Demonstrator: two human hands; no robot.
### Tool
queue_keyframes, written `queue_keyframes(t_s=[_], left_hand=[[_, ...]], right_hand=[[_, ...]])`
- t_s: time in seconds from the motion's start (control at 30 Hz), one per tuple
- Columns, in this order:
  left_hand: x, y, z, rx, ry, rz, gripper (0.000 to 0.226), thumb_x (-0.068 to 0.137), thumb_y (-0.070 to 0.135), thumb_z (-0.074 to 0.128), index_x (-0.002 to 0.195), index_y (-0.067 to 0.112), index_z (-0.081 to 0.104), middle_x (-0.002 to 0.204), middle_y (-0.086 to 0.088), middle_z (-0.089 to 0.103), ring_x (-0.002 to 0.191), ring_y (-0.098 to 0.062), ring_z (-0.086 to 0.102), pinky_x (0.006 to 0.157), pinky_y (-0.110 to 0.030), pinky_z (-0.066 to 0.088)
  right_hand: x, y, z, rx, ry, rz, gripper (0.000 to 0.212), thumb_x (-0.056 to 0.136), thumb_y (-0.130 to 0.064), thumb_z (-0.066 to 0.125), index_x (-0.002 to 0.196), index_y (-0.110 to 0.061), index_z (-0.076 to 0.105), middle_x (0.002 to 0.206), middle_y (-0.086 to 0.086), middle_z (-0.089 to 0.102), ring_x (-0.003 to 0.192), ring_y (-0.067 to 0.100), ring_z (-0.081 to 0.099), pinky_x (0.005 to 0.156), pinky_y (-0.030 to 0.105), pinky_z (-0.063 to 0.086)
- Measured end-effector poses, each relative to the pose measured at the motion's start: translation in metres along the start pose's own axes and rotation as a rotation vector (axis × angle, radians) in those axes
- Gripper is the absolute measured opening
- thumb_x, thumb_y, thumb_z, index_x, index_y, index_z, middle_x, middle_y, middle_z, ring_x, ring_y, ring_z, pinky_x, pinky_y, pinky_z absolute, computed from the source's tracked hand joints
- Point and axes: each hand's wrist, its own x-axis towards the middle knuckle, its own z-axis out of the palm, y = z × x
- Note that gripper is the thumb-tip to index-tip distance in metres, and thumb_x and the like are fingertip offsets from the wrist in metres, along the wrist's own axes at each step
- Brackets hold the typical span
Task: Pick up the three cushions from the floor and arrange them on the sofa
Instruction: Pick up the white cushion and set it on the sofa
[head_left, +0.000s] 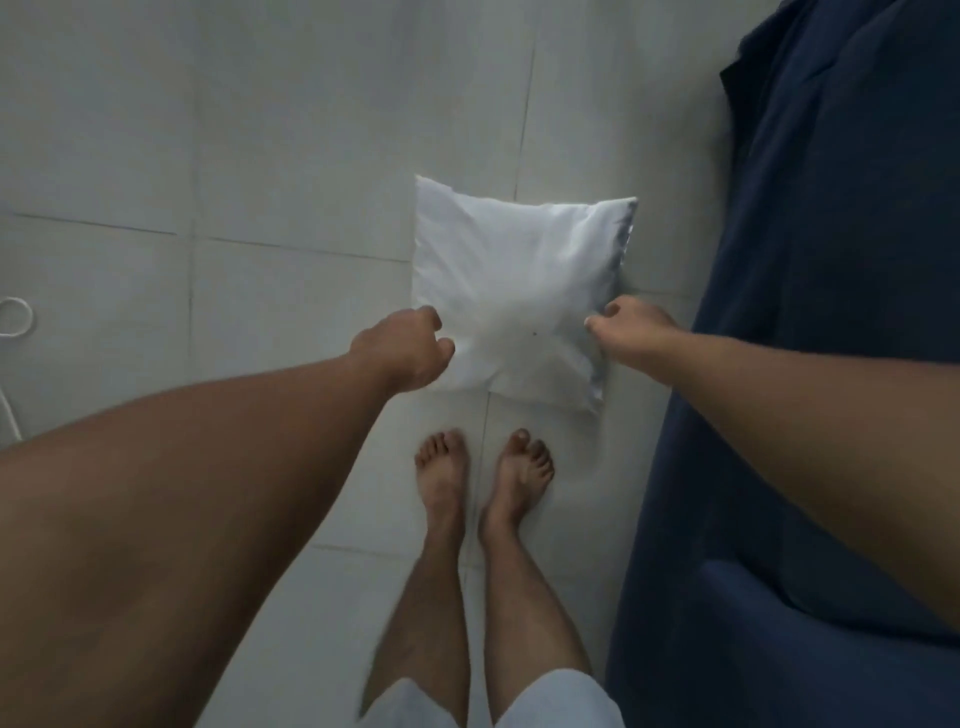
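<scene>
A white square cushion (511, 270) is in front of my bare feet, over the pale tiled floor. My left hand (402, 348) grips its near left edge, fingers curled into the fabric. At the near right edge my right hand (631, 332) pinches the cushion too. The fabric between both hands is bunched and blurred. The dark blue sofa (831, 312) runs along the right side, right next to the cushion. No other cushion is in view.
Pale floor tiles (260, 156) spread out to the left and ahead. A white cord (15, 322) loops at the far left edge. My bare feet (483, 478) stand just behind the cushion, close to the sofa's front.
</scene>
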Motion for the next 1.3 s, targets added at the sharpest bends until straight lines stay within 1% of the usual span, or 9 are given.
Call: queue_keyframes(t_s=[0.47,0.63,0.77,0.83,0.9,0.97,1.03,1.13,1.3], left_hand=[[0.162,-0.011,0.042,0.069,0.082,-0.003,0.064,0.102,0.055,0.057,0.148,0.010,0.056,0.152,-0.019,0.058,0.137,-0.040,0.057,0.109,-0.046,0.048],[0.201,-0.017,0.057,-0.138,0.176,-0.102,0.080,0.082,0.069,0.054,0.132,0.009,0.071,0.136,-0.020,0.069,0.119,-0.043,0.068,0.099,-0.045,0.057],[0.228,-0.005,0.053,-0.618,0.264,-0.298,0.075,0.093,0.065,0.062,0.141,0.007,0.067,0.142,-0.011,0.068,0.127,-0.034,0.066,0.093,-0.035,0.051],[0.234,-0.002,0.080,-0.780,0.190,-0.340,0.075,0.095,0.071,0.055,0.134,0.008,0.069,0.139,-0.006,0.070,0.131,-0.029,0.063,0.096,-0.032,0.046],[0.190,-0.029,0.185,-0.695,0.223,-0.287,0.090,0.097,0.083,0.026,0.135,0.012,0.064,0.145,-0.010,0.065,0.137,-0.027,0.054,0.111,-0.035,0.039],[0.168,-0.060,0.312,-0.561,0.208,-0.265,0.068,0.107,0.058,0.021,0.127,0.010,0.063,0.132,-0.014,0.066,0.128,-0.035,0.055,0.112,-0.046,0.039],[0.167,-0.075,0.377,-0.593,0.303,-0.295,0.038,0.109,0.032,0.032,0.108,0.007,0.062,0.104,-0.016,0.066,0.105,-0.040,0.061,0.095,-0.051,0.045],[0.171,-0.066,0.360,-0.672,0.265,-0.370,0.012,0.101,0.007,0.048,0.107,0.007,0.059,0.091,-0.014,0.056,0.086,-0.037,0.056,0.077,-0.051,0.045],[0.156,-0.095,0.385,-0.708,0.377,-0.151,0.015,0.099,-0.001,0.047,0.108,0.008,0.056,0.087,-0.016,0.052,0.081,-0.038,0.058,0.072,-0.052,0.044]], right_hand=[[0.136,0.000,0.065,-0.024,0.037,0.008,0.050,0.105,-0.038,0.054,0.144,-0.008,0.060,0.153,0.022,0.056,0.139,0.041,0.056,0.102,0.035,0.048],[0.169,0.005,0.076,0.173,0.200,0.096,0.067,0.102,-0.059,0.050,0.150,-0.013,0.052,0.161,0.019,0.046,0.147,0.040,0.047,0.122,0.047,0.039],[0.187,0.016,0.079,0.446,0.215,0.114,0.050,0.098,-0.061,0.060,0.127,-0.021,0.052,0.150,0.013,0.059,0.131,0.032,0.059,0.104,0.039,0.048],[0.186,0.021,0.078,0.600,0.156,0.113,0.078,0.086,-0.067,0.075,0.140,-0.017,0.050,0.147,0.007,0.061,0.126,0.027,0.061,0.099,0.036,0.051],[0.192,0.034,0.079,0.694,0.104,0.129,0.124,0.048,-0.087,0.088,0.145,-0.018,0.051,0.143,0.002,0.065,0.128,0.024,0.066,0.107,0.042,0.055],[0.197,0.048,0.081,0.782,0.023,0.128,0.142,0.018,-0.092,0.087,0.138,-0.020,0.062,0.131,0.000,0.074,0.117,0.023,0.074,0.105,0.045,0.059],[0.175,0.045,0.072,0.866,-0.050,0.088,0.126,0.028,-0.083,0.093,0.131,-0.014,0.070,0.119,0.000,0.081,0.105,0.019,0.079,0.097,0.042,0.063],[0.137,0.034,0.057,0.915,-0.033,0.004,0.074,0.071,-0.063,0.093,0.121,-0.011,0.078,0.112,0.004,0.083,0.096,0.019,0.082,0.089,0.042,0.066],[0.076,0.015,0.016,0.902,0.017,0.011,0.080,0.050,-0.085,0.085,0.100,-0.023,0.078,0.115,0.000,0.082,0.102,0.026,0.079,0.100,0.049,0.063]])
